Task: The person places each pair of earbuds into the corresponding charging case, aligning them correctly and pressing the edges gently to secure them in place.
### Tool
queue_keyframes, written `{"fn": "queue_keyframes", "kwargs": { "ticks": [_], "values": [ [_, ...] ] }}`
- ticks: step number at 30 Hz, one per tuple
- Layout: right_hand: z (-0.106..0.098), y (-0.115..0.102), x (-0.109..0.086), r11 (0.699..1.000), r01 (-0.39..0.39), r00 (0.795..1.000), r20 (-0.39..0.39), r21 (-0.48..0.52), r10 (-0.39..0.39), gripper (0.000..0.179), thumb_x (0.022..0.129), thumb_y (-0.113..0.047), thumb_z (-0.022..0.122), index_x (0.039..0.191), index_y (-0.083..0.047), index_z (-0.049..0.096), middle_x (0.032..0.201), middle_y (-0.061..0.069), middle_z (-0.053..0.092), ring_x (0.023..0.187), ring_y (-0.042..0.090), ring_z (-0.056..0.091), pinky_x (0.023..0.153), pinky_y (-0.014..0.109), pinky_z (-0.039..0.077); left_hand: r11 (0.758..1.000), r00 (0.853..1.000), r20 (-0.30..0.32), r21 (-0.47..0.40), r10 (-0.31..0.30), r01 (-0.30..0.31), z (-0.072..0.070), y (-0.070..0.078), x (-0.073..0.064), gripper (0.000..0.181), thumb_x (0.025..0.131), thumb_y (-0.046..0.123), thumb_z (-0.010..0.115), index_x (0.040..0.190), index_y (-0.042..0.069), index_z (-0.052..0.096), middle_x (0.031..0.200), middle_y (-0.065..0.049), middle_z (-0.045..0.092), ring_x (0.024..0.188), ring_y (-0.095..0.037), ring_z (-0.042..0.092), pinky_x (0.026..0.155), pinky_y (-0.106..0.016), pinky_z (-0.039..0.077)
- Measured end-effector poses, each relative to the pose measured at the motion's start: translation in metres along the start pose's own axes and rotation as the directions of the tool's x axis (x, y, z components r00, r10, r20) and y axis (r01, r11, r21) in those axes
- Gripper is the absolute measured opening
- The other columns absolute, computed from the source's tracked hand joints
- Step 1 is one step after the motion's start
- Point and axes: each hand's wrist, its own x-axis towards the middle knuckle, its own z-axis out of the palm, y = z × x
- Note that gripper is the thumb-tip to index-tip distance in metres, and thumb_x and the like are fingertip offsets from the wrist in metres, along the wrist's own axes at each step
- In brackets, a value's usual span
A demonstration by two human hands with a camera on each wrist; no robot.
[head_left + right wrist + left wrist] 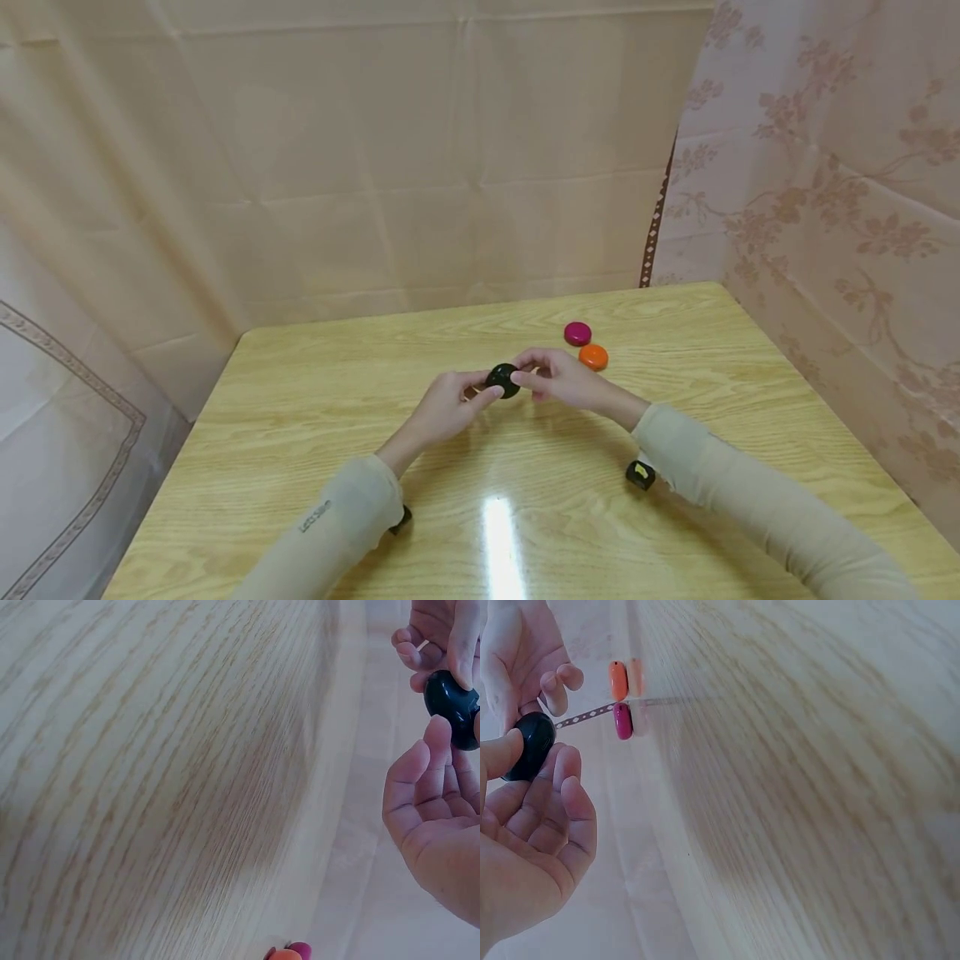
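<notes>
Above the middle of the table, both hands pinch a glossy black round disc (503,381) between them. My left hand (446,407) has its thumb on the disc's near left side, with fingers curled behind it. From the other side, my right hand (564,380) grips the right edge between thumb and fingers. In the left wrist view the black disc (532,746) looks thick with rounded edges, and it is held off the tabletop. The right wrist view shows the same disc (451,709), partly covered by fingers. What kind of thing it is I cannot tell.
Beyond the right hand, a magenta disc (577,334) and an orange disc (593,357) of similar shape lie close together on the wooden table (315,417). Dark wrist devices (640,475) show below the sleeves. Beige curtain (360,167) hangs behind the far edge, with flowered cloth (840,208) on the right.
</notes>
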Motion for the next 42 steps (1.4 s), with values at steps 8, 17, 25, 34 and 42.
{"fn": "queue_keyframes", "kwargs": {
  "ticks": [8,17,25,34,42],
  "values": [
    [0.000,0.002,0.000,1.000,0.011,1.000,0.003,0.026,-0.011,0.024,0.100,-0.022,0.068,0.116,-0.004,0.065,0.107,0.013,0.063,0.086,0.039,0.063,0.084,0.054,0.057,1.000,1.000,-0.015,-0.007,0.000,-0.001,0.001,-0.001,0.001,0.034,0.103,0.028,0.063,0.129,0.008,0.070,0.108,-0.004,0.075,0.085,-0.030,0.069,0.062,-0.029,0.051],
    [0.001,0.005,-0.005,0.999,0.045,0.999,0.006,0.010,-0.045,0.027,0.097,-0.014,0.071,0.120,-0.002,0.064,0.107,0.013,0.065,0.085,0.051,0.063,0.082,0.056,0.056,1.000,1.000,-0.013,-0.017,0.000,0.000,0.004,-0.002,0.003,0.038,0.103,0.029,0.063,0.133,0.006,0.067,0.108,-0.005,0.075,0.085,-0.029,0.069,0.060,-0.028,0.051],
    [0.000,0.009,-0.005,0.997,0.048,0.999,-0.001,-0.055,-0.048,0.032,0.098,-0.017,0.071,0.125,-0.003,0.063,0.107,0.011,0.066,0.085,0.044,0.067,0.077,0.052,0.058,1.000,0.999,-0.026,-0.021,-0.023,0.022,0.005,0.002,0.008,0.037,0.103,0.032,0.063,0.131,0.009,0.069,0.110,-0.003,0.074,0.086,-0.029,0.069,0.064,-0.031,0.053],
    [-0.007,0.008,-0.006,0.997,0.002,0.998,-0.057,-0.082,-0.007,0.039,0.101,-0.017,0.066,0.136,0.000,0.060,0.109,0.014,0.065,0.084,0.041,0.068,0.076,0.049,0.059,0.981,0.991,0.024,-0.141,-0.130,0.132,0.011,0.001,0.020,0.038,0.103,0.035,0.062,0.131,0.010,0.068,0.110,-0.012,0.074,0.094,-0.031,0.072,0.079,-0.041,0.058],
    [-0.018,0.015,-0.002,0.996,-0.077,0.996,-0.059,-0.042,0.074,0.044,0.104,-0.013,0.059,0.144,0.004,0.050,0.115,0.022,0.059,0.087,0.040,0.070,0.072,0.048,0.059,0.961,0.970,0.066,-0.138,-0.233,0.240,0.021,0.008,0.036,0.042,0.107,0.037,0.052,0.132,0.006,0.065,0.110,-0.012,0.073,0.096,-0.030,0.070,0.085,-0.043,0.056]
  ]
}}
